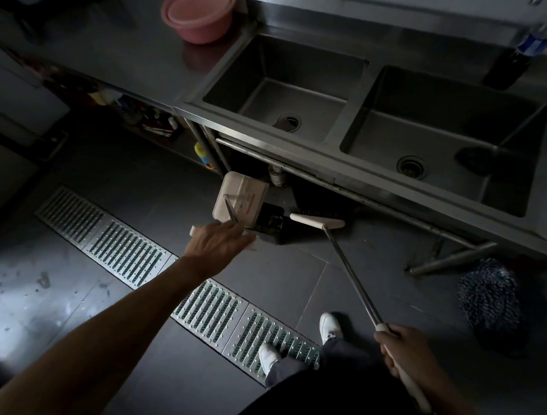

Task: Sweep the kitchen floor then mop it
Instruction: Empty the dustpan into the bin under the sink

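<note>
Broom head [317, 221] rests on the floor [294, 271] just before the sink [315, 152], beside the dustpan [244, 196], your right hand [407, 351] gripping its handle; your straight-fingered left hand [217, 242] could tip the dustpan, spilling whatever it holds.

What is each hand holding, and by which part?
The right hand grips the broom by its handle's white upper sleeve. The left hand lies over the handle top of the dustpan; whether it grips cannot be told.
</note>
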Tool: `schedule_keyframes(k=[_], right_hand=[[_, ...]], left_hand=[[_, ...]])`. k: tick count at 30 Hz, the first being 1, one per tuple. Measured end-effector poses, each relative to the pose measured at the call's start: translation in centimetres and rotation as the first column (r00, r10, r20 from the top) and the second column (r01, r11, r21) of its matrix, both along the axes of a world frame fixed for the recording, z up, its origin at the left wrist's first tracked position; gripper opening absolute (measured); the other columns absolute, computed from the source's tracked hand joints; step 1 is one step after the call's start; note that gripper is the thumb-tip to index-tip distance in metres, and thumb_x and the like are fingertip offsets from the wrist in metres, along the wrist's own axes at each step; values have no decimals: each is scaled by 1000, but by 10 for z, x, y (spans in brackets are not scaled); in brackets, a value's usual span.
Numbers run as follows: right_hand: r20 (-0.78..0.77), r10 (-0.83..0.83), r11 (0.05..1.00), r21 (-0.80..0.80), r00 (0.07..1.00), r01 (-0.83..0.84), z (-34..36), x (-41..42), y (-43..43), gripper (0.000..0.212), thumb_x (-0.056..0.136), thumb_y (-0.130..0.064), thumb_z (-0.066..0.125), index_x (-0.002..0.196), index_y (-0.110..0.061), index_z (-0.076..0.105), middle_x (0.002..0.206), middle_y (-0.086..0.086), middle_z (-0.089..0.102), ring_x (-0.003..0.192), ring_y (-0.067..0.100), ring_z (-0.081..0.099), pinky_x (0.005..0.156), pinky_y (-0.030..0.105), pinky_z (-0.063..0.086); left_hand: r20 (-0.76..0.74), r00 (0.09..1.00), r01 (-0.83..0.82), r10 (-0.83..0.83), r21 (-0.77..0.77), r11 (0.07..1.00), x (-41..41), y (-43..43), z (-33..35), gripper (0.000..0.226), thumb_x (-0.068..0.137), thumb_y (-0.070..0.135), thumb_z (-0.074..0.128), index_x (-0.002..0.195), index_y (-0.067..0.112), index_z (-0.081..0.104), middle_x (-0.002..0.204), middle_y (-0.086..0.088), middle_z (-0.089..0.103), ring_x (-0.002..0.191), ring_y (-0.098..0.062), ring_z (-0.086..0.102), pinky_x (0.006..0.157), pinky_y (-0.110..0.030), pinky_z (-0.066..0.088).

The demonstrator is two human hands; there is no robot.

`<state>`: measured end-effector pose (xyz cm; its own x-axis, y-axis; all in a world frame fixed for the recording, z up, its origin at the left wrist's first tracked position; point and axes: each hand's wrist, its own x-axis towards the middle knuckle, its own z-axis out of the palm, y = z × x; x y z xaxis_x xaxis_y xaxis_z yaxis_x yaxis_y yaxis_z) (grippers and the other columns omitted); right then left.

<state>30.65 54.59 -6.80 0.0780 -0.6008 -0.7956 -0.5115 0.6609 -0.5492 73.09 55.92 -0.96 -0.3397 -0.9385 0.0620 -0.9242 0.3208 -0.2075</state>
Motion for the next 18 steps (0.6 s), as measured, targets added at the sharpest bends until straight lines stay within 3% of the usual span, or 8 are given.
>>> schedule_keyframes(k=[4, 10, 14, 18], right_hand=[[16, -12, 1000, 1, 1000, 12, 0, -1, -3, 19, 93, 0, 59, 74, -4, 58, 49, 7, 45, 34, 15, 37, 38, 17, 28], [4, -24, 1000, 18, 1000, 24, 0, -1, -6, 19, 94, -5, 60, 75, -5, 60, 52, 6, 47, 35, 14, 39, 37, 16, 28], [4, -34, 999, 16, 999, 34, 1, -2, -9, 20, 94, -3, 59, 74, -6, 58, 48, 4, 44, 34, 14, 37, 36, 15, 27], [17, -43, 999, 22, 999, 43, 2, -5, -10, 17, 93, -2, 59, 77, -4, 59, 48, 4, 44, 34, 14, 37, 37, 16, 26]], left_hand=[[9, 997, -82, 82, 39, 996, 3, -10, 0, 40, 83, 25, 81, 120, 19, 66, 104, -8, 69, 77, -27, 68, 55, -39, 55], [26, 991, -136, 135, 64, 989, -1, -21, 2, 42, 82, 31, 78, 121, 19, 67, 94, -6, 67, 74, -29, 67, 55, -39, 55], [63, 991, -119, 115, 65, 991, -7, -28, 7, 38, 80, 38, 80, 108, 15, 70, 87, -7, 70, 71, -28, 68, 54, -38, 56], [54, 996, -76, 75, 22, 997, -11, -28, 10, 29, 83, 31, 79, 103, 14, 68, 87, -8, 70, 71, -28, 68, 55, -38, 55]])
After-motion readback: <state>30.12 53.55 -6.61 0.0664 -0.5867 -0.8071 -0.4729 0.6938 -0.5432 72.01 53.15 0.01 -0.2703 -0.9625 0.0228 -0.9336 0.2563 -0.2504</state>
